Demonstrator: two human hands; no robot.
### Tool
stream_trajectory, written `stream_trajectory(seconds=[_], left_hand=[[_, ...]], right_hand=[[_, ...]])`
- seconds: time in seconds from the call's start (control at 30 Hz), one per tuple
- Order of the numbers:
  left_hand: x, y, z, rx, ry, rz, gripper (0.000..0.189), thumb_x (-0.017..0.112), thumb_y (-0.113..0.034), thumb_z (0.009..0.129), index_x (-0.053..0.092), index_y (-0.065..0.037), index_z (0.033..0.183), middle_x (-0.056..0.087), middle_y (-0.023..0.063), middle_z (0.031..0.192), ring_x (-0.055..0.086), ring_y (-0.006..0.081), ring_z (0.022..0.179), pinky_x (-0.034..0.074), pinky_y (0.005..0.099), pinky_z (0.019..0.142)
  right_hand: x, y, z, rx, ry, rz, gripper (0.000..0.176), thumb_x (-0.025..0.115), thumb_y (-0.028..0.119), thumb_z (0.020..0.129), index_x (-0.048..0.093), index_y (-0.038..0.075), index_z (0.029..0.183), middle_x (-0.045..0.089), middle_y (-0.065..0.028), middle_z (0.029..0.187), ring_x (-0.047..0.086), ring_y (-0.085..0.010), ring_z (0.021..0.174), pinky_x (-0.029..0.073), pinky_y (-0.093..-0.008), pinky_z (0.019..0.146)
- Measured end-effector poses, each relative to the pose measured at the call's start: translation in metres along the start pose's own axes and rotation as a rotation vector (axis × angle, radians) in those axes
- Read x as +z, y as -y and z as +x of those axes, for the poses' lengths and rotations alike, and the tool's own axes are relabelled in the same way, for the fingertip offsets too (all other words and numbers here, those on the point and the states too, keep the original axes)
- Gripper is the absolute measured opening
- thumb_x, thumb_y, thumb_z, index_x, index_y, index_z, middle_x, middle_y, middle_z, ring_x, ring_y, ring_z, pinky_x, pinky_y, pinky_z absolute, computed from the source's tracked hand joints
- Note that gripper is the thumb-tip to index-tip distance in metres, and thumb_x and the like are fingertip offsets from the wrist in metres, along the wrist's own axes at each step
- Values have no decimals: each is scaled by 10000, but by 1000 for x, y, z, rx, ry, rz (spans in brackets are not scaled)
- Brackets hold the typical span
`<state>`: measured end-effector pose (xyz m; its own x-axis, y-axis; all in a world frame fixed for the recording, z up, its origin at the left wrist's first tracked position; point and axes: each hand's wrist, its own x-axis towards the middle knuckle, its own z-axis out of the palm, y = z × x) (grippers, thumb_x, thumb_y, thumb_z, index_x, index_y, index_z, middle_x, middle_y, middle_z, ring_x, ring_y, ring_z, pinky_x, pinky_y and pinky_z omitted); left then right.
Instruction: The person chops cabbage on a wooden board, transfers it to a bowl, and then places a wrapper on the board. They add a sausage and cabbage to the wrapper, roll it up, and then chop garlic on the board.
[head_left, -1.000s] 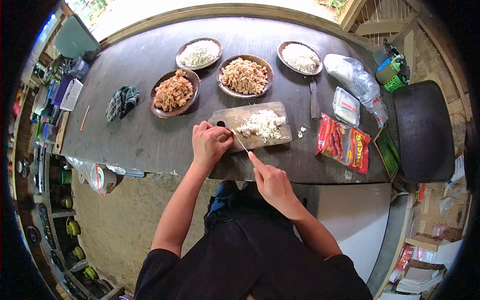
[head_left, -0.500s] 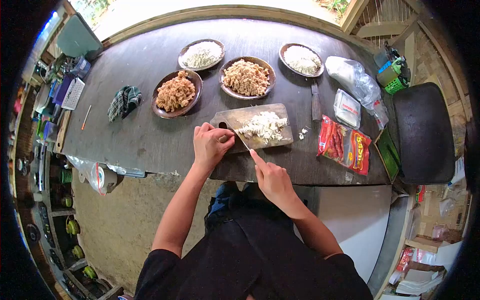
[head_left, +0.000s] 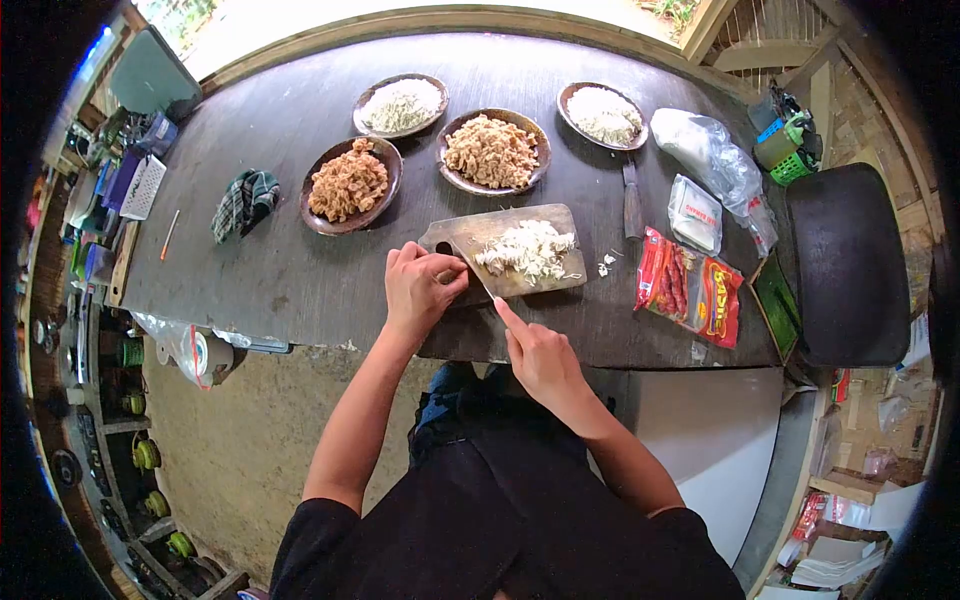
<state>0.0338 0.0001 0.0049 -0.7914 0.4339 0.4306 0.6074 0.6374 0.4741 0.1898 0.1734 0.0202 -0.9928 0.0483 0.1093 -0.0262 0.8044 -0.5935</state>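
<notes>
Your right hand (head_left: 540, 358) is closed tight around the knife (head_left: 481, 281). The handle is hidden inside your fist, so only the thin blade shows. Your pointing finger lies straight along the top of it. The blade tip rests on the near left part of the cutting board (head_left: 458, 231).

Your left hand (head_left: 420, 285) is curled over that same end of the board. Your thumb and fingers pinch a small pale bit (head_left: 443, 276) right beside the blade. Most of it is covered by your fingers, so you cannot tell what food it is.

The chopped white pile (head_left: 526, 250) sits in the middle of the board, just past the knife. A few white crumbs (head_left: 603, 266) lie on the dark table (head_left: 280, 270) to the right of the board.

Behind the board stand two bowls of brown fried pieces (head_left: 347, 185) and two bowls of white shreds (head_left: 400, 103). The picture is too small to tell what the shreds are. A second knife (head_left: 631, 200) lies to the right. A clear plastic bag (head_left: 712, 155) and a red packet (head_left: 688, 290) lie farther right, with print too blurry to read. A checked cloth (head_left: 245, 203) sits bunched up on the left. Your own body hides the near edge of the table below your hands.
</notes>
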Motion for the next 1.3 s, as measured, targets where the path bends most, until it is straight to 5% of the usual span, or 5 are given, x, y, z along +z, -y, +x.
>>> stream_trajectory(seconds=[0.6,1.3], left_hand=[[-3,0,2,33,-3,34,130,844,-248,710,800,-163,797,750,-58,791,564,181,781,402,329,781],[-1,5,-5,58,14,48,117,805,-253,757,809,-185,853,777,-79,950,573,215,934,421,356,865]], right_hand=[[-2,0,-4,-38,-2,16,558,612,110,980,501,170,1524,620,-200,709,648,-405,611,551,-507,584],[-6,-1,-7,-56,-11,43,532,600,136,995,504,155,1519,618,-206,709,648,-412,622,548,-511,590]])
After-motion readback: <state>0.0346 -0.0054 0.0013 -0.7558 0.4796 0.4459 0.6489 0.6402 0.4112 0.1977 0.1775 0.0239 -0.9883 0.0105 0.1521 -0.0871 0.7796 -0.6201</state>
